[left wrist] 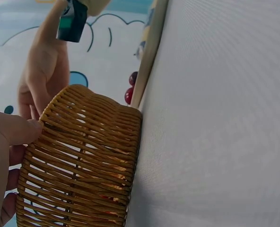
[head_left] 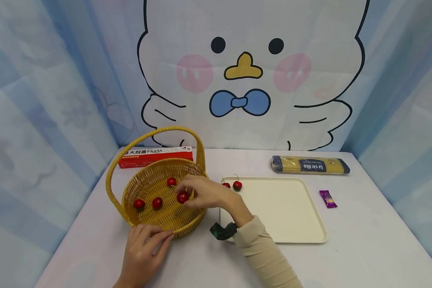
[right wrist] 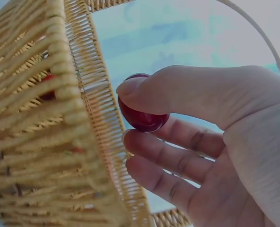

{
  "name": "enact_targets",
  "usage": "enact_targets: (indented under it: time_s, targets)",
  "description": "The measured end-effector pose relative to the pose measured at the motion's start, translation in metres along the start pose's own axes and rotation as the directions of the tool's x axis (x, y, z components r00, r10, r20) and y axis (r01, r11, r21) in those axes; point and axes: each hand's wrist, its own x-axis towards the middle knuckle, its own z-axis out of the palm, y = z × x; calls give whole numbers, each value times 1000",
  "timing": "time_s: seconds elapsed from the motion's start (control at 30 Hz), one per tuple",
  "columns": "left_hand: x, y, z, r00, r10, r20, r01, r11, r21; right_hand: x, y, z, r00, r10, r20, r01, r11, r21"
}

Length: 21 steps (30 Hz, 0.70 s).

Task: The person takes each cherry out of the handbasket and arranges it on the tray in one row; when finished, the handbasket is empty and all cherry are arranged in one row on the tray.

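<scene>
In one basket lie three cherries, on one tray two; the right hand pinches another, the left hand the basket's rim.

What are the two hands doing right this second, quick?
Left hand: closed, holding the rim of the wicker basket.
Right hand: closed, pinching a red cherry between thumb and fingers.
</scene>
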Motion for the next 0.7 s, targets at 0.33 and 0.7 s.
enact_targets:
  time_s: [0.33,0.7]
  targets:
    - [2,2,-2,999,-25,38,25,1000,-2,-27,11,-15,994,23,-108,-16,998,62]
    - [-1,0,0,1000,-13,11,13,1000,-4,-60,31,-28,985,68,-157,-50,992,113]
